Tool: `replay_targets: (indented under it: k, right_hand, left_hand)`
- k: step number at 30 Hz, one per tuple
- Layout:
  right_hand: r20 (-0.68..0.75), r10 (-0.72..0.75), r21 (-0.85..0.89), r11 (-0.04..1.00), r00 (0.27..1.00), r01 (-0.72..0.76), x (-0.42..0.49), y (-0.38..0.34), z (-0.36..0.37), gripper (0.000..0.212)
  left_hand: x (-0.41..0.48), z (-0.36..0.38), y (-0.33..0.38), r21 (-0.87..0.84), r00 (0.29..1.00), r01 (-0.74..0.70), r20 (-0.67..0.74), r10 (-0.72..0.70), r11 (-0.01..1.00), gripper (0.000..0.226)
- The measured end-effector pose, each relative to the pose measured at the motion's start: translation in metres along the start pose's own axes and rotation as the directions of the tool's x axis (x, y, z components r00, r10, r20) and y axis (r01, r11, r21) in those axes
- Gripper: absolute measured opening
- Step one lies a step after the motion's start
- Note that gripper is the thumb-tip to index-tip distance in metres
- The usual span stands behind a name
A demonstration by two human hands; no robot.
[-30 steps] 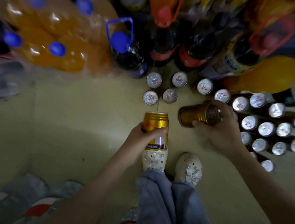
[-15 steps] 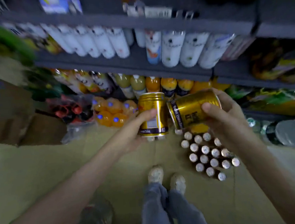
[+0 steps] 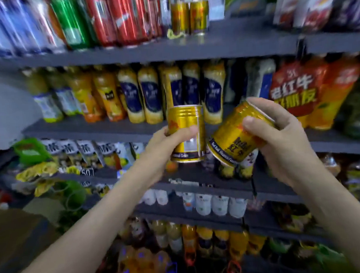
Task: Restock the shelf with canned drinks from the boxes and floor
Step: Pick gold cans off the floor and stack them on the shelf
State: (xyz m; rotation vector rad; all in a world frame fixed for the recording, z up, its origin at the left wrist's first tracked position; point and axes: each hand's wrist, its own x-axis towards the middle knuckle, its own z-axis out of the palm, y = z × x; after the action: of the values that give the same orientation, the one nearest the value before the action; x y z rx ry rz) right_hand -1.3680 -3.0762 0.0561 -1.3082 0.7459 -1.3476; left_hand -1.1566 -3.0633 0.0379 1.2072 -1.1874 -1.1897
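Raised from floor level, the left hand (image 3: 164, 146) wraps its fingers round an upright gold metal can (image 3: 186, 133) and the right hand (image 3: 283, 141) grips a second gold can (image 3: 237, 136) tilted leftward close beside it, both before yellow bottles with blue labels (image 3: 150, 95), below two matching gold cans (image 3: 189, 17) flanked by red cans (image 3: 122, 18) on the grey top shelf (image 3: 231, 39).

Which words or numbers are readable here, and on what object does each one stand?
"红牛": red pack, right shelf.
"红牛": tilted gold metal can in the right hand.
"Drink": upright gold metal can in the left hand.
"茶": white bottle labels, left.
Everything else is too blurred.
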Motion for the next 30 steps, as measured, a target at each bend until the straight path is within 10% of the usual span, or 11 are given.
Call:
replay_targets:
  k: [14,30]
  right_hand:
    - [-0.109,-0.328,-0.254,0.922,0.938,0.293,0.227,-0.088,0.059,0.045]
    - [-0.163,-0.227,-0.833,0.553,0.96,-0.011,0.426,-0.073,0.038,0.06]
  left_hand:
    - [0.147,-0.051,0.168,0.121,0.925,-0.378,0.007,0.38,0.918,0.055]
    - [0.324,-0.047,0.194,0.167,0.981,-0.167,-0.072,0.181,0.972,0.061]
